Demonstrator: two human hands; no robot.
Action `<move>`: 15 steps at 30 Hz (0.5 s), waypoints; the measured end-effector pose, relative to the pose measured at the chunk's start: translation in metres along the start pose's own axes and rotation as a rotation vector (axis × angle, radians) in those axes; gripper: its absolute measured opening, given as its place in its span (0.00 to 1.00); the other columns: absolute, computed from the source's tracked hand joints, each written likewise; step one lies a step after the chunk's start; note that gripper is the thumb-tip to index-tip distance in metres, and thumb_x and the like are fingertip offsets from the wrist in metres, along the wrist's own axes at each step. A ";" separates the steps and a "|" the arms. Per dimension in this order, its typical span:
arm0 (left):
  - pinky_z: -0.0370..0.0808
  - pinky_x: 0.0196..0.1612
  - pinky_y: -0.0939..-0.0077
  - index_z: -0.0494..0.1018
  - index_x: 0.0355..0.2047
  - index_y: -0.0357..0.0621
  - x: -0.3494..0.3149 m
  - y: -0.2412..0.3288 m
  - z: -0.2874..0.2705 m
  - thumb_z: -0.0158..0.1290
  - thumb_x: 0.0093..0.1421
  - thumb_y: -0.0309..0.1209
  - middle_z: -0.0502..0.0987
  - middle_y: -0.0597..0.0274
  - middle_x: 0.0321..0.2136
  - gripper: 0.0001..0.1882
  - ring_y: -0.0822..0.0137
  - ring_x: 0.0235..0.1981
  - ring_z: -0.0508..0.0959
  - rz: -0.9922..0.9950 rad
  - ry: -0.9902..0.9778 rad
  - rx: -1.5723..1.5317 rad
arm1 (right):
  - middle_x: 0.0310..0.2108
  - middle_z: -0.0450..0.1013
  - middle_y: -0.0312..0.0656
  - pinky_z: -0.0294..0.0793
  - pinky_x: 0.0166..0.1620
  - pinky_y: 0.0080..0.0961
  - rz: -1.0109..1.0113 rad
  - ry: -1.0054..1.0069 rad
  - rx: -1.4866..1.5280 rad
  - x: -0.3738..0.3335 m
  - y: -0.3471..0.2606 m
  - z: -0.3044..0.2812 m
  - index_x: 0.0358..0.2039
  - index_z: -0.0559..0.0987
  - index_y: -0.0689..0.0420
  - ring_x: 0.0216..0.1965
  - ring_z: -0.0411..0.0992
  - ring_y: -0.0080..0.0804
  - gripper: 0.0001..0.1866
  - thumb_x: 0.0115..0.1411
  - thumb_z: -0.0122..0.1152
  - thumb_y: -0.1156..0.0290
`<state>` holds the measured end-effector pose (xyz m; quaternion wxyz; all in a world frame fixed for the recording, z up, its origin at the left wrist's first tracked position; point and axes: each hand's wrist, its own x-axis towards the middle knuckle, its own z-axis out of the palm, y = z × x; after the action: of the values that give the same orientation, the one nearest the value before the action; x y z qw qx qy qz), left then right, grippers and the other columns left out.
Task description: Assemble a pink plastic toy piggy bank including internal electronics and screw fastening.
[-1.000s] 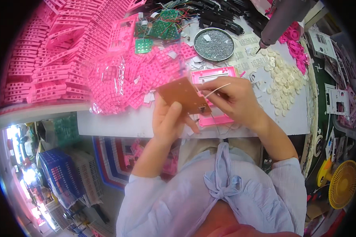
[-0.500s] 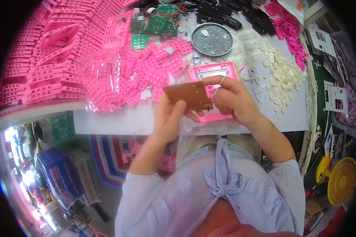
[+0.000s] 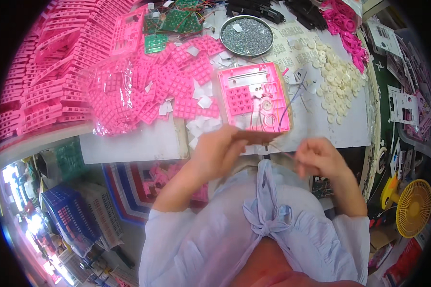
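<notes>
My left hand (image 3: 220, 150) grips a brown circuit board (image 3: 257, 136) by its left end, fingers wrapped over it. The board is tilted nearly edge-on, just off the table's front edge. A thin wire (image 3: 283, 153) runs from the board toward my right hand (image 3: 319, 157), whose fingers are pinched on it; that hand is slightly blurred. Beyond the board lies an open pink plastic housing (image 3: 283, 107) holding a pink keypad (image 3: 239, 100), a small round part and several thin wires. One dark blue wire (image 3: 285, 118) sticks out past its right side.
A round tin of small screws (image 3: 246, 36) stands behind the housing. Pink keypads (image 3: 170, 79) and stacked pink frames (image 3: 57, 62) cover the left, with green circuit boards (image 3: 179, 21) at the back. Cream discs (image 3: 340, 86) lie right. A yellow fan (image 3: 414, 208) stands low at right.
The board has come down toward me and turned edge-on, uncovering the housing. My right hand has moved right and nearer me, away from the board. The view has shifted slightly.
</notes>
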<state>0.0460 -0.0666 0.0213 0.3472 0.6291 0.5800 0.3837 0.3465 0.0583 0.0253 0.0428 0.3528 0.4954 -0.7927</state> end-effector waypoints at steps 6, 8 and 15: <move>0.77 0.30 0.67 0.76 0.42 0.42 0.007 0.016 -0.005 0.57 0.53 0.18 0.81 0.54 0.30 0.15 0.52 0.29 0.82 0.245 -0.205 0.137 | 0.61 0.66 0.55 0.55 0.65 0.52 -0.654 0.279 -1.120 -0.024 -0.053 -0.009 0.59 0.73 0.60 0.64 0.60 0.53 0.35 0.60 0.61 0.46; 0.77 0.29 0.67 0.76 0.42 0.43 0.006 0.016 0.002 0.57 0.54 0.19 0.81 0.54 0.29 0.14 0.52 0.28 0.81 0.267 -0.223 0.128 | 0.62 0.65 0.55 0.54 0.66 0.53 -0.739 0.077 -1.117 0.006 -0.074 0.020 0.60 0.73 0.56 0.65 0.58 0.56 0.35 0.59 0.62 0.46; 0.78 0.36 0.67 0.62 0.58 0.40 -0.018 0.016 0.019 0.50 0.68 0.25 0.76 0.48 0.49 0.19 0.62 0.34 0.81 -0.430 -0.135 -0.602 | 0.51 0.76 0.49 0.77 0.46 0.29 -0.651 -0.083 -0.679 0.075 -0.073 0.025 0.56 0.76 0.57 0.47 0.76 0.34 0.22 0.60 0.62 0.73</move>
<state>0.0696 -0.0854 0.0255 0.6268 0.3867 0.5358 0.4131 0.2471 0.0963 0.0416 -0.0755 0.1133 0.8092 -0.5715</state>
